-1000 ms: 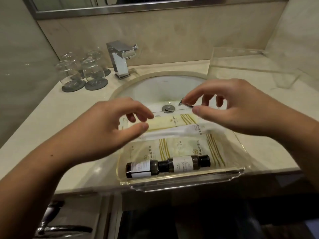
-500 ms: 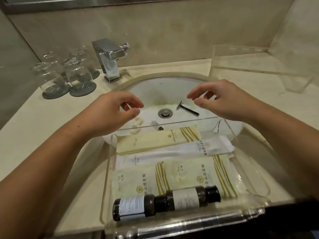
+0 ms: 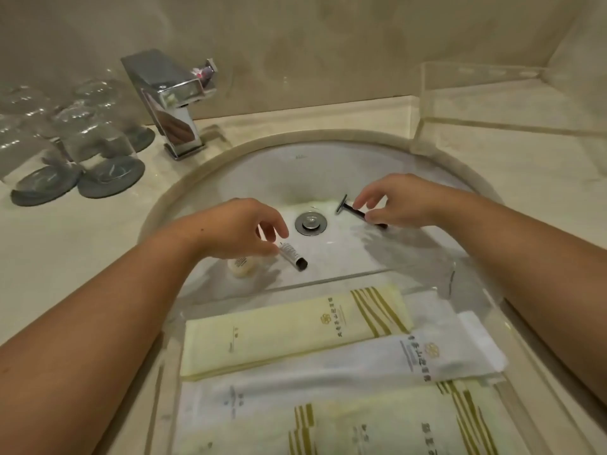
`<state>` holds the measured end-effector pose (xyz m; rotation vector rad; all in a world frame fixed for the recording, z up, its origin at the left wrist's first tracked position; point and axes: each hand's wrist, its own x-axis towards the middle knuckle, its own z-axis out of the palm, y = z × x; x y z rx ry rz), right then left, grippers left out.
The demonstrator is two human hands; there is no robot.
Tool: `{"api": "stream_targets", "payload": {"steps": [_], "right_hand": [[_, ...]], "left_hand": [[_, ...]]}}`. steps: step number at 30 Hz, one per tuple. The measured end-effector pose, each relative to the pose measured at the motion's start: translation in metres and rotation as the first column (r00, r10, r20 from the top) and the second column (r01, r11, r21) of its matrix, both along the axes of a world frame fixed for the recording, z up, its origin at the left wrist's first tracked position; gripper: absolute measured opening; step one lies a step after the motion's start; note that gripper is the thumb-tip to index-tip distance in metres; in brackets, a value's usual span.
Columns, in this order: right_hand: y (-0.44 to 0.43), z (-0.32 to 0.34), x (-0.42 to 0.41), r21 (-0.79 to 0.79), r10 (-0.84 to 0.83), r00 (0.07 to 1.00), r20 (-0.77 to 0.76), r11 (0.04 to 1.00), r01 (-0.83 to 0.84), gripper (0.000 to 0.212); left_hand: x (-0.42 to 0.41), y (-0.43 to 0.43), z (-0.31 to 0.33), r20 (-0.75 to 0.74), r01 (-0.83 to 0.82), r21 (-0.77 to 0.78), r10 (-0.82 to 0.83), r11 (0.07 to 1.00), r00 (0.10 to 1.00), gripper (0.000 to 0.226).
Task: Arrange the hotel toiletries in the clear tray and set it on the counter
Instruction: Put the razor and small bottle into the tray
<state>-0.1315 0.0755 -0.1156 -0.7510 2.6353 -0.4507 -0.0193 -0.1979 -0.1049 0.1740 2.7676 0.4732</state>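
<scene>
Pinching a tube (image 3: 293,256), left hand (image 3: 239,229) — right hand (image 3: 394,201) pinching a razor (image 3: 349,208).

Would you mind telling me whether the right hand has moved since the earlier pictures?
Yes: the right hand has dropped into the basin and pinches the razor, right of the drain.

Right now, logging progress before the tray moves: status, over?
Left grip pinching small tube, right grip pinching razor, both in sink basin. Clear tray holds sachets. Small cream piece loose beside tube.
</scene>
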Motion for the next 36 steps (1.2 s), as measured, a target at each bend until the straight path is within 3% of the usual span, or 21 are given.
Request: {"api": "stream_targets", "payload": {"steps": [9, 15, 23, 30, 36], "right_hand": [[-0.018, -0.023, -0.019, 0.219, 0.090, 0.995, -0.049, 0.973, -0.078, 0.043], [-0.024, -0.028, -0.016, 0.310, 0.154, 0.984, -0.088, 0.943, -0.120, 0.026], [-0.028, -0.035, -0.015, 0.219, 0.103, 0.994, -0.034, 0.971, -0.093, 0.013], [-0.027, -0.034, -0.018, 0.194, 0.077, 0.997, -0.023, 0.978, -0.071, 0.015], [-0.024, -0.019, -0.016, -0.026, 0.017, 0.998, 0.056, 1.000, -0.015, 0.042]], "left_hand": [[-0.027, 0.008, -0.022, 0.106, 0.049, -0.055, -0.043, 0.997, 0.993, 0.032], [-0.030, 0.013, -0.034, 0.170, 0.066, -0.094, -0.050, 0.993, 0.984, 0.036], [-0.033, 0.015, -0.041, 0.164, 0.046, -0.131, -0.024, 0.990, 0.986, 0.028], [-0.031, 0.015, -0.044, 0.181, 0.032, -0.163, -0.002, 0.986, 0.983, 0.024], [-0.030, 0.016, -0.036, 0.125, 0.025, -0.177, -0.003, 0.984, 0.992, 0.025]]}}
